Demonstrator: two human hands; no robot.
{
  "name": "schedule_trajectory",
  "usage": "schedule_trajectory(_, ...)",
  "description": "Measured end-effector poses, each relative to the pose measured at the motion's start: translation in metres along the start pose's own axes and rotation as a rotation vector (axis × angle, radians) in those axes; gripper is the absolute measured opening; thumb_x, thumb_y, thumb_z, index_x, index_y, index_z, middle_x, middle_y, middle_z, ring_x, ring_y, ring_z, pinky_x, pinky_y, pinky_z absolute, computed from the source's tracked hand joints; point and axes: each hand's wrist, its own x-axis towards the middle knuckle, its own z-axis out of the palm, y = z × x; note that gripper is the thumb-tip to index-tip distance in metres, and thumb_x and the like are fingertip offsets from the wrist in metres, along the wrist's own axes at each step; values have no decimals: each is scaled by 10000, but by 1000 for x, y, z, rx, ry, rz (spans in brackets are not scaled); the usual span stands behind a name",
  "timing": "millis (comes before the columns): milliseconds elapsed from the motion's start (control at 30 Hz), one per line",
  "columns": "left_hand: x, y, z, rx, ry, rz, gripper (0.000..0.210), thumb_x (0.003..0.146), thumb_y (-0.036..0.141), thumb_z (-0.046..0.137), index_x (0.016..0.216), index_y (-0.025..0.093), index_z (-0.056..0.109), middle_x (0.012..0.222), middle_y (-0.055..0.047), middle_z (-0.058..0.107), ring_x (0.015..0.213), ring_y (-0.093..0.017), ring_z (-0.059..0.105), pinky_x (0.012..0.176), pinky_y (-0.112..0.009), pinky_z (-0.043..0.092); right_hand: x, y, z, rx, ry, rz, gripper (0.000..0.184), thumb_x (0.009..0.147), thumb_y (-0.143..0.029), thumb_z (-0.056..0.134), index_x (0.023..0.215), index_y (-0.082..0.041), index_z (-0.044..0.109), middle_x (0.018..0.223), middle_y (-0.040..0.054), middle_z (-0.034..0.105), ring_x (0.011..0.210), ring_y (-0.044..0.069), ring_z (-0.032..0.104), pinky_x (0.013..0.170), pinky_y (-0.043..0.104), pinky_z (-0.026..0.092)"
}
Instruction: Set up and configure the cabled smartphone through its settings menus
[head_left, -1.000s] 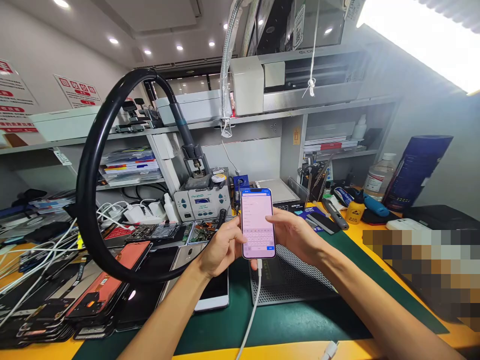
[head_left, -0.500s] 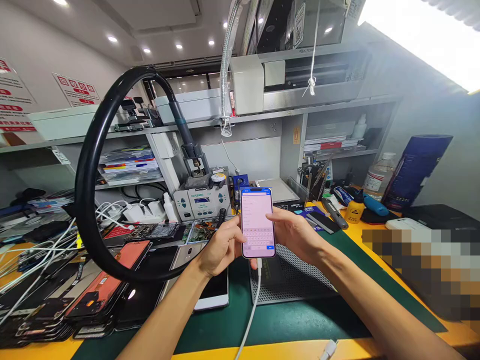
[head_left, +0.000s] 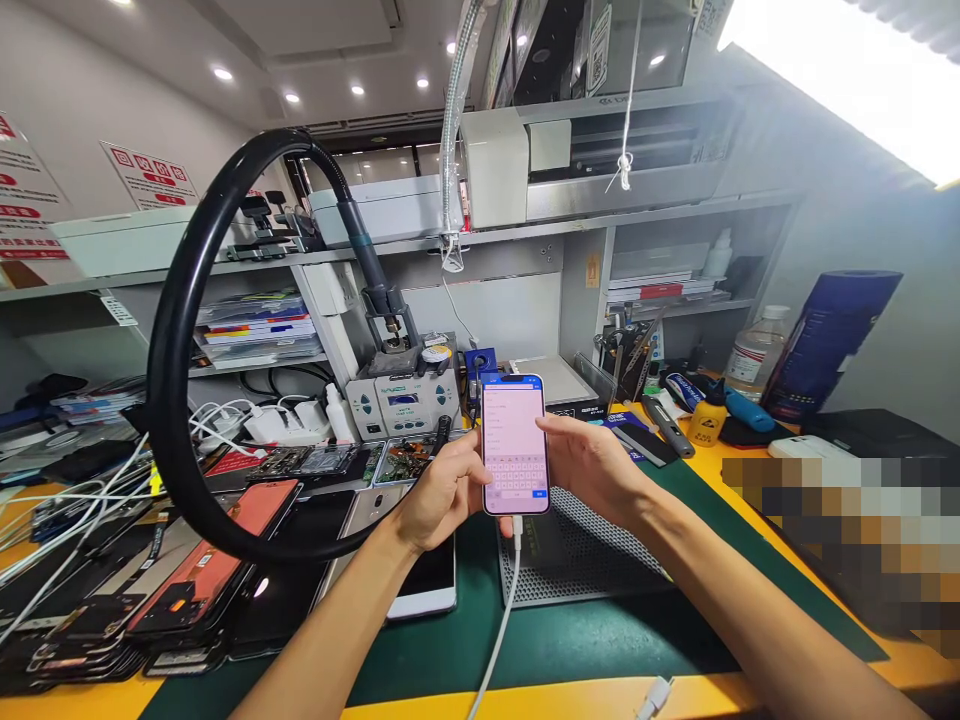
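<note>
Upright in front of me is a smartphone (head_left: pixel 514 420), its lit screen showing a list with an on-screen keyboard below it. My left hand (head_left: pixel 441 497) is closed around the phone's left side and lower end, the thumb by the keyboard. At the right edge, my right hand (head_left: pixel 596 460) has its thumb over the screen's side; its other fingers are partly hidden behind the phone. A white charging cable (head_left: pixel 501 625) is plugged into the phone's bottom and runs down toward me. Below lies a perforated grey plate (head_left: pixel 600 560) on the green mat (head_left: pixel 622 645).
At left, several phones and screen parts (head_left: pixel 217 560) are piled under a thick black hose (head_left: pixel 169 330). A soldering or hot-air station (head_left: pixel 405 400) stands behind. To the right are a yellow bottle (head_left: pixel 706 420), a clear bottle (head_left: pixel 754 355) and a loose cable plug (head_left: pixel 655 695).
My hands and the phone stay nearly in place. The right thumb has shifted very slightly right at the screen's edge, and the view has moved a little.
</note>
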Motion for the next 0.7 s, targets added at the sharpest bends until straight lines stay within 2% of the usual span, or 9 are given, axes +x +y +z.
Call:
schedule_trajectory(200,0,0,-1,20,-5,4,492,745,75,483,1228,136,557,1101,-117,673,773,-254,682,516,-372,589,0,1,-2,-4,10,9,440,961,-439,470,1190,-129,683,1193,151,720,1028,302,655,894,437,471)
schedule_trajectory(400,-1,0,-1,50,2,-2,514,735,97,489,1247,120,532,1049,-117,683,675,-243,675,536,-411,592,1,0,-1,-1,16,26,440,968,-421,452,1189,-120,685,1203,156,717,1034,307,647,907,449,462)
schedule_trajectory(700,0,-1,-1,53,-2,12,492,736,88,485,1225,108,537,1027,-121,684,689,-242,677,536,-398,590,1,1,0,9,5,20,446,973,-417,439,1214,-124,673,1203,155,714,1057,322,645,935,479,453)
